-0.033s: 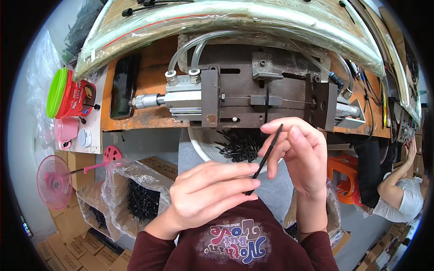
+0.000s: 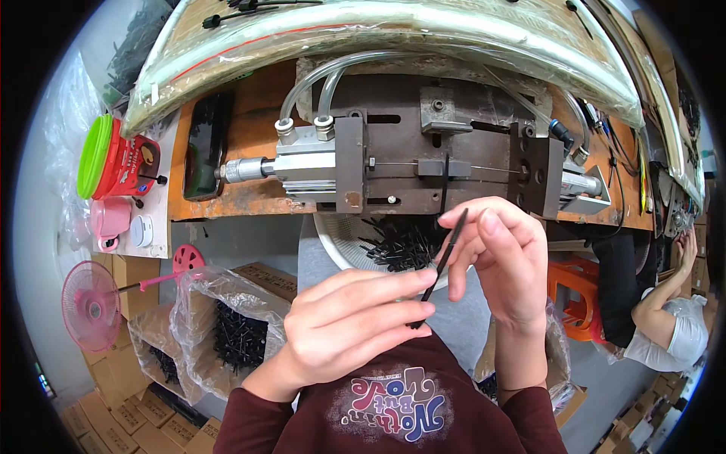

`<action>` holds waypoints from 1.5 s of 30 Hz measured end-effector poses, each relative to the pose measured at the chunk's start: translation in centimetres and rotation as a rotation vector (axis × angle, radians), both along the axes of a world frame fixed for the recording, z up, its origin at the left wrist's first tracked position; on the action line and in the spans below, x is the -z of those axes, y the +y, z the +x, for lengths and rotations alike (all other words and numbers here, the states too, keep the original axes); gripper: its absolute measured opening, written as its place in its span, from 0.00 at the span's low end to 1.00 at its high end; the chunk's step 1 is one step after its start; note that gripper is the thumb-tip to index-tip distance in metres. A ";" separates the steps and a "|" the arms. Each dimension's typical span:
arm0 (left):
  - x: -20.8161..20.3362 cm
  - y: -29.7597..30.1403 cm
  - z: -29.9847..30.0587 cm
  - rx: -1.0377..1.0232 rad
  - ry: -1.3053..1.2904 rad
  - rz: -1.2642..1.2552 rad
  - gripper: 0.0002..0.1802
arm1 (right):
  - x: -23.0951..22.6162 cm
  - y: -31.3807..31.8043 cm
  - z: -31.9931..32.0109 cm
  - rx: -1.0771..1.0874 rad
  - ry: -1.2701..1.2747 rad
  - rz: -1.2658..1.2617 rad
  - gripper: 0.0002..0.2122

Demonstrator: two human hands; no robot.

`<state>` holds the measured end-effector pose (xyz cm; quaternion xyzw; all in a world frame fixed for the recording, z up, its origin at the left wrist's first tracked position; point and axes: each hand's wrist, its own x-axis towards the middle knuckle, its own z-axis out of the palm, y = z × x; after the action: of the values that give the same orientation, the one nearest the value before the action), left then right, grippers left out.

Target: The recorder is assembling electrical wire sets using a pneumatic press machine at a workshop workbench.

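A thin, pointed black plastic stick (image 2: 450,246) slants up and to the right between my hands. Its lower part lies against the fingers of my left hand (image 2: 355,306), which is closed on it. My right hand (image 2: 503,250) is around the upper end, fingers curled but apart, index fingertip beside the stick; whether it touches cannot be made out. Just beyond is a metal fixture (image 2: 393,181) with a small grey block (image 2: 431,169) at its middle, and another black stick (image 2: 446,163) stands across that block.
A white basket (image 2: 333,238) of black sticks sits below the bench edge. Air cylinders (image 2: 306,170) flank the fixture. At left are a phone (image 2: 206,147), a red tub (image 2: 136,163), a pink fan (image 2: 91,306) and bagged sticks (image 2: 240,337). Another person (image 2: 669,325) sits at right.
The stick's upper end has shifted slightly to the left, with my right index finger moving a little. My left hand stays almost still.
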<state>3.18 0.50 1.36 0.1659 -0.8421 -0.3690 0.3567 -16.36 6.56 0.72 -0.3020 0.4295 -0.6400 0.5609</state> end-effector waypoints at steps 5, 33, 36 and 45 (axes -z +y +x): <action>0.4 0.2 -0.3 0.049 0.019 -0.028 0.16 | 0.0 0.1 0.3 0.035 0.031 0.015 0.07; 0.8 0.8 0.0 0.089 0.027 -0.034 0.16 | 0.6 1.3 2.3 0.222 0.061 -0.103 0.07; 1.0 0.8 0.1 0.079 0.021 -0.036 0.16 | 0.7 1.2 2.3 0.228 0.079 -0.099 0.07; 1.1 0.7 0.1 0.079 0.028 -0.009 0.16 | 0.8 1.4 2.6 0.223 0.078 -0.103 0.06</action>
<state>3.28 1.23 0.24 0.1255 -0.8446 -0.3812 0.3544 -13.72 7.96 -0.07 -0.3054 0.4487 -0.7074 0.4528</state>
